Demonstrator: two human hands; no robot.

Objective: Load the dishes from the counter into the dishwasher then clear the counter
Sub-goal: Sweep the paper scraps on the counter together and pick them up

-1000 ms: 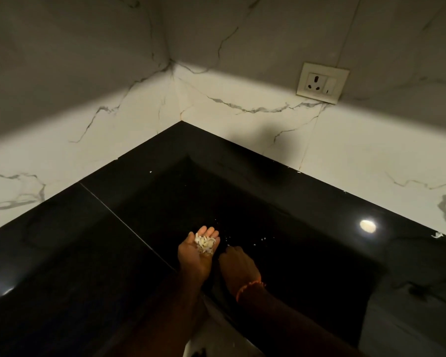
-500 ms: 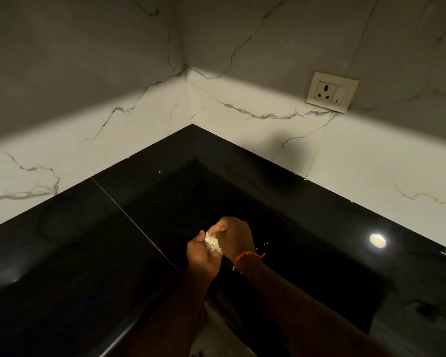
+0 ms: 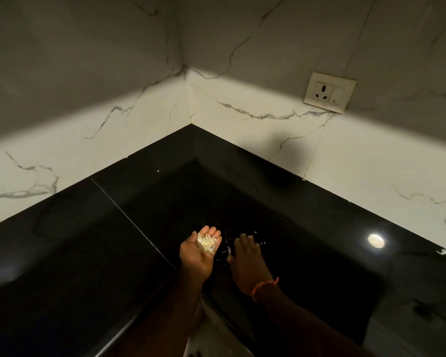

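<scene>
My left hand point(image 3: 196, 253) is turned palm up over the black counter point(image 3: 88, 253), cupping a small pile of pale food scraps point(image 3: 206, 244). Just to its right, my right hand point(image 3: 247, 264) lies palm down with its fingers stretched over the counter, an orange thread at the wrist. Several small white crumbs point(image 3: 228, 251) are scattered on the dark surface between and ahead of the two hands. No dishes or dishwasher are in view.
The counter runs into a corner of white marble walls point(image 3: 186, 99). A wall socket point(image 3: 329, 92) sits on the right wall. A bright light reflection point(image 3: 376, 240) and a white scrap point(image 3: 442, 252) show on the counter at right.
My right hand has left the left palm, where it was dropping scraps, and gone back down flat onto the counter. The left hand has opened out flatter.
</scene>
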